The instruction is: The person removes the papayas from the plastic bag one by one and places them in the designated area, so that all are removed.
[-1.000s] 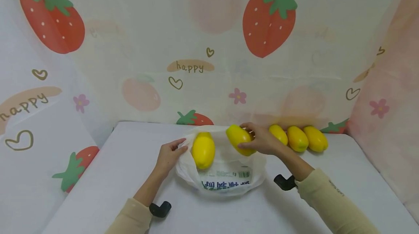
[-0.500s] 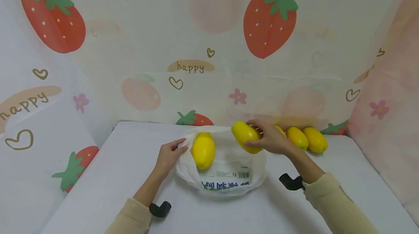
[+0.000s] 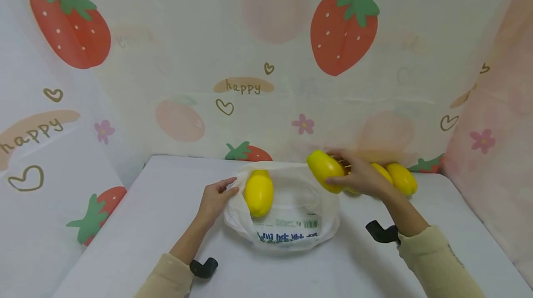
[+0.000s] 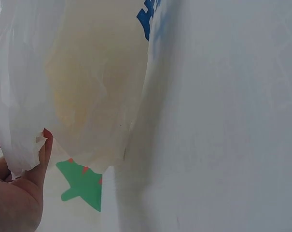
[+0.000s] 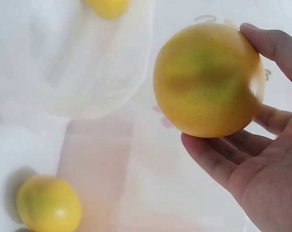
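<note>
Left hand (image 3: 214, 203) pinches one bag (image 3: 326, 228) (one fruit (image 3: 258, 194) inside); right hand (image 3: 366, 177) grips another fruit (image 3: 324, 170) near three more (image 3: 403, 180).

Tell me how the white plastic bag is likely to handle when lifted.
The white plastic bag is probably floppy: its thin, translucent wall creases near the left hand pinching its edge. It would likely sag toward the yellow fruit resting inside, at one side.

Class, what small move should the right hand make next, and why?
Probably, the right hand should lower its yellow fruit beside the loose fruits on the table: the held one has moved from above the bag toward them.
</note>
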### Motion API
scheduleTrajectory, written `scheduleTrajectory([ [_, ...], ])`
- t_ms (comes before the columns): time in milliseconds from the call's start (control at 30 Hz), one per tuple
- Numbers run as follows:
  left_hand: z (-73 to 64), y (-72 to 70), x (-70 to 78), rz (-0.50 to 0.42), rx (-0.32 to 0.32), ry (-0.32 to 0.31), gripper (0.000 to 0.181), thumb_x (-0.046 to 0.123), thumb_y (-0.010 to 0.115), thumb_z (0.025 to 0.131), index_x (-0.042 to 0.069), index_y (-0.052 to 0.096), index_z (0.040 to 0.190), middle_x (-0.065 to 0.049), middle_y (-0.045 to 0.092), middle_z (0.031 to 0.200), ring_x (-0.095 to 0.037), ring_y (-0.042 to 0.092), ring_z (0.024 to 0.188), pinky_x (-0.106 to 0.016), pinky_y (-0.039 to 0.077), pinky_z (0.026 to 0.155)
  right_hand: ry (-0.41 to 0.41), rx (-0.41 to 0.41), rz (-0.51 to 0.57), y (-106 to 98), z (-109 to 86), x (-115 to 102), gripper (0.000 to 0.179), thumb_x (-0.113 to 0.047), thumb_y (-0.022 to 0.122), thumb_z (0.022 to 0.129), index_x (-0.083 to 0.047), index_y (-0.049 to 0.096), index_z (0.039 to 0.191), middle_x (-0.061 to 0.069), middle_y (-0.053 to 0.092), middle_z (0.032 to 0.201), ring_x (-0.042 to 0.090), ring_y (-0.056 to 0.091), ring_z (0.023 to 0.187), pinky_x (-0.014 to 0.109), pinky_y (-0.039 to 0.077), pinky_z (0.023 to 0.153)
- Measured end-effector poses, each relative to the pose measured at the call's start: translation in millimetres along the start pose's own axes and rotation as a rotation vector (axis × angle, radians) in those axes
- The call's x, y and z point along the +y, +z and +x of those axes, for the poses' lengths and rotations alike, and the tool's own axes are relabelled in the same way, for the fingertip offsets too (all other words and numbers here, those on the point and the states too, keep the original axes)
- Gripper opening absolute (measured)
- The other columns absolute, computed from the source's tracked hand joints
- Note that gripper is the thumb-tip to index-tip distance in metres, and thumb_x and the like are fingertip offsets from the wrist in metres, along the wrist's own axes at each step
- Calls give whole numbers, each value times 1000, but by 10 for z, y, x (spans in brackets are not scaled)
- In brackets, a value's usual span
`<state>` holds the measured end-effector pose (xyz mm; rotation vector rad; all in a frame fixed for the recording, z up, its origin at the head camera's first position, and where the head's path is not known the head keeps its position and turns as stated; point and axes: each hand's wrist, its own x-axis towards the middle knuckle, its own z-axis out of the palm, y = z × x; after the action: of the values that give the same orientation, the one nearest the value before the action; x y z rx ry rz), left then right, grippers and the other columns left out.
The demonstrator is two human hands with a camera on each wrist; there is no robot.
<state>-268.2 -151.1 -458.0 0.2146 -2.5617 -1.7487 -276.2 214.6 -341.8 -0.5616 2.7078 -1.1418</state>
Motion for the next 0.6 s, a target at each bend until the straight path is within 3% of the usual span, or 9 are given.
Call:
scheduleTrajectory([
  [133,-9,-8,8,2,0,3,40,24,64,94,9,62,131,-13,58,138,-22,48,105,-20,42,86,0,12,11,-87,-47,11,72,-34,76,83,-16,41,144,15,54,131,31,53,111,40,53,91],
  [333,-6,-14,20,2,-4,2,41,24,63,94,10,61,132,-12,59,137,-22,48,105,-20,41,83,-14,37,-25,-134,-80,50,72,-36,75,84,-16,42,144,14,55,130,30,54,110,40,52,91],
  [600,0,-8,2,10,-3,1,41,24,64,93,9,62,131,-14,58,138,-22,48,106,-24,43,89,-7,68,-44,-148,-155,130,71,-33,75,84,-11,42,144,15,55,133,31,55,109,40,50,92],
])
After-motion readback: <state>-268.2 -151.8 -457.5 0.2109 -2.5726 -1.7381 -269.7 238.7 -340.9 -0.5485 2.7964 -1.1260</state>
